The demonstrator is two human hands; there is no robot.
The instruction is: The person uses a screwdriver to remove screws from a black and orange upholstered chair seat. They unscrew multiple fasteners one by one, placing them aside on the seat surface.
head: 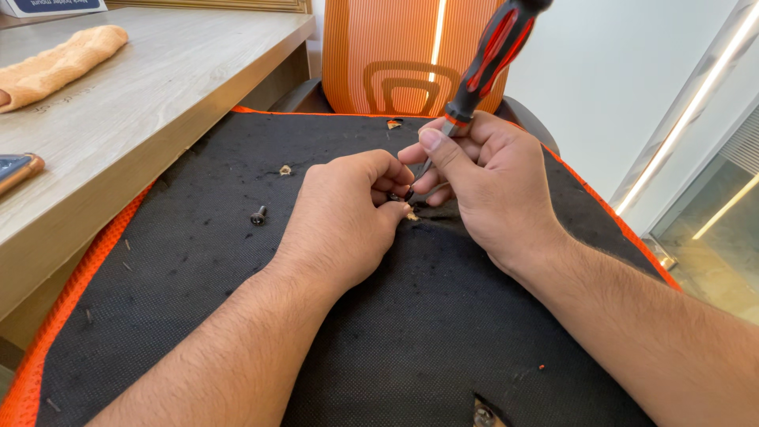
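Observation:
A black mesh seat cushion [198, 300] with orange trim fills the lower view. My right hand [490, 186] grips a screwdriver [490, 55] with a black and red handle, its tip angled down into a small tear in the fabric. My left hand [344, 217] rests on the cushion right beside that tip, fingers curled and pinching something small that I cannot make out. A loose black screw [258, 214] lies on the fabric to the left of my left hand.
A wooden desk [142, 119] runs along the left, bearing a rolled orange towel [59, 67] and a phone edge [17, 170]. An orange ribbed chair back [387, 55] stands behind the cushion. Small debris bits [285, 169] and another fabric hole [484, 413] show.

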